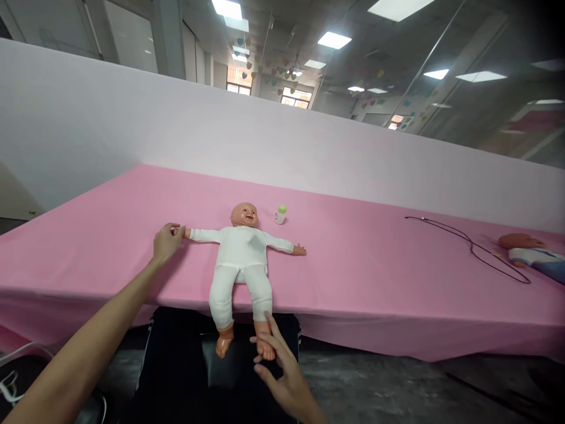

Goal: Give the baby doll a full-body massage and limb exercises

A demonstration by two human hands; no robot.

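Note:
A baby doll point(242, 250) in white clothes lies on its back, arms stretched out to both sides. Its lower legs and bare feet hang over the table's front edge. My left hand point(168, 241) is closed around the doll's hand at the left. Beside the doll's foot on the right is my right hand point(285, 368), fingers spread; it overlaps the foot in view, and whether it touches cannot be told. Near the doll's head stands a small white bottle point(280, 215) with a green cap.
Pink cloth point(362, 265) covers the table, up to a white wall point(265, 141). A dark looped cord point(470, 241) lies at the right, close to a second doll point(529, 250) cut off by the picture's edge. White cables point(11, 383) show at lower left.

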